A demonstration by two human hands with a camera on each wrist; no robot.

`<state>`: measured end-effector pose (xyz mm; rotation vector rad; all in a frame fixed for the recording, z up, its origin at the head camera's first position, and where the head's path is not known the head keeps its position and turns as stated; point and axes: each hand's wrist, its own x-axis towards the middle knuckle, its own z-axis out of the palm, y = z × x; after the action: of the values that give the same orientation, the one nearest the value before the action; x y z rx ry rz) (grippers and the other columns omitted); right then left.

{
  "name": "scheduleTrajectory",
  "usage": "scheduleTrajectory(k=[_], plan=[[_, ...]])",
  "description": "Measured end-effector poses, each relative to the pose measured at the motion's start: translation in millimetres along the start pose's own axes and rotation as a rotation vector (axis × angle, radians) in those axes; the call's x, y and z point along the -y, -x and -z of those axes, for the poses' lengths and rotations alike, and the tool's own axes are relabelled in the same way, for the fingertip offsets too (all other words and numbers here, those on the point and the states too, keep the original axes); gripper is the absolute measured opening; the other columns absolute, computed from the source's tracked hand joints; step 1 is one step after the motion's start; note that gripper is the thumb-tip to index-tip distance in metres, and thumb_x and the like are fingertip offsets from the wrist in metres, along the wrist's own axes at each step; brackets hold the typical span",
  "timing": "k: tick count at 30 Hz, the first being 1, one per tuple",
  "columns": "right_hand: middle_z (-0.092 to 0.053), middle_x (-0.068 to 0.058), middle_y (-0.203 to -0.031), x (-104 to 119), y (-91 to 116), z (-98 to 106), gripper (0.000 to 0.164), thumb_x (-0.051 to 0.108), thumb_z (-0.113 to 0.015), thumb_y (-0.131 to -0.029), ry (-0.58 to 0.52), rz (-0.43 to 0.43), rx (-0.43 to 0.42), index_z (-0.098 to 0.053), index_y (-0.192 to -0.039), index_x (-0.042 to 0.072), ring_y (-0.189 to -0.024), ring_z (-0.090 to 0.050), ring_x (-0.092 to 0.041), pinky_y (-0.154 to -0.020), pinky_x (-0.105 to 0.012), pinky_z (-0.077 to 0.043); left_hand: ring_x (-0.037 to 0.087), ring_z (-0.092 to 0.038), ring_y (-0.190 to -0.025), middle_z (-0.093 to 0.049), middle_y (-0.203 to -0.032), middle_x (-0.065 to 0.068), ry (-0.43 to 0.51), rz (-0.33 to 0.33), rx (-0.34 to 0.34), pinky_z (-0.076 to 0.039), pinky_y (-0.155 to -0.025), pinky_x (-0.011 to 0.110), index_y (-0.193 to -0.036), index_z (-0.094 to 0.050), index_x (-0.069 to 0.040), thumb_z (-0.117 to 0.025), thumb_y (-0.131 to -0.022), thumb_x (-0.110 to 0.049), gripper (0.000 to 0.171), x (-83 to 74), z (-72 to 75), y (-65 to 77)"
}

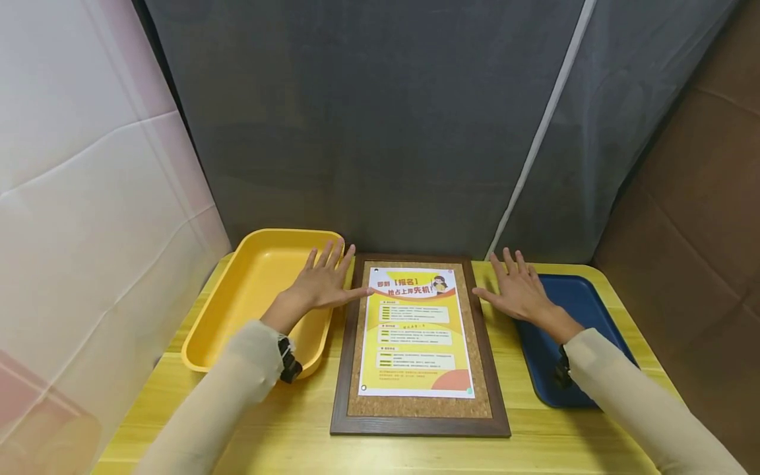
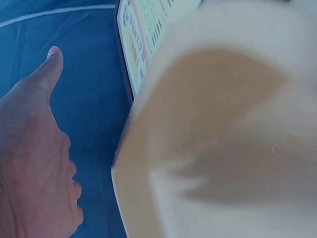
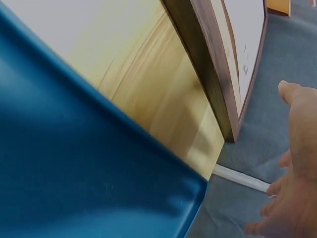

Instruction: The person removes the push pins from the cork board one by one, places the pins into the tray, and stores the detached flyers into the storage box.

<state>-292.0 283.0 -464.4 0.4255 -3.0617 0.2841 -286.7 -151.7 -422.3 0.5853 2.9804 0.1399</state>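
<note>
In the head view my left hand [image 1: 320, 282] is spread palm down over the right side of a yellow tray [image 1: 202, 330], its thumb pointing toward the board. My right hand [image 1: 521, 293] spreads its fingers over the near-left corner area of a dark blue tray [image 1: 584, 316], thumb also turned inward. Between them lies a cork board [image 1: 483, 396] in a dark brown wooden frame, with a yellow and white printed poster [image 1: 415, 330] pinned on it. Neither hand holds anything. Both wrist views show the hands [image 2: 37, 158] [image 3: 302, 163] hovering, with straight thumbs.
A light wooden table [image 1: 285, 435] carries the board and both trays. A dark grey curtain [image 1: 368, 132] hangs behind it, with a white strip [image 1: 543, 125] running down. A pale sheet [image 1: 89, 198] stands at the left and a brown one [image 1: 695, 218] at the right.
</note>
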Motion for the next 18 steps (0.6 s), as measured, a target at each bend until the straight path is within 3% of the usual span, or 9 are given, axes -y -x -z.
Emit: scheduleTrajectory(k=[11,18], plan=[[-0.011,-0.032,-0.173,16.2,-9.3,-12.4,0.093,0.055,-0.057,-0.105,-0.046,0.036,0.01,-0.018,-0.168,0.0,-0.158,-0.008,-0.056,-0.123,-0.073,-0.012,0.036,0.006,-0.164,0.006,-0.178,0.015,-0.025,-0.027,0.043,0.001,-0.13,0.059,-0.171,0.0,-0.012,-0.046,-0.095,-0.082,0.113,-29.7,-20.1,-13.1],[-0.019,-0.033,-0.17,27.2,-16.1,-21.6,0.089,0.052,-0.058,-0.106,-0.048,0.078,-0.006,-0.023,-0.166,-0.004,-0.157,-0.016,-0.055,-0.122,-0.072,-0.019,0.035,0.005,-0.165,0.008,-0.178,0.014,0.003,-0.046,0.082,-0.001,-0.131,0.056,-0.172,-0.002,-0.013,-0.045,-0.095,-0.083,0.113,-48.7,-26.6,-7.8]])
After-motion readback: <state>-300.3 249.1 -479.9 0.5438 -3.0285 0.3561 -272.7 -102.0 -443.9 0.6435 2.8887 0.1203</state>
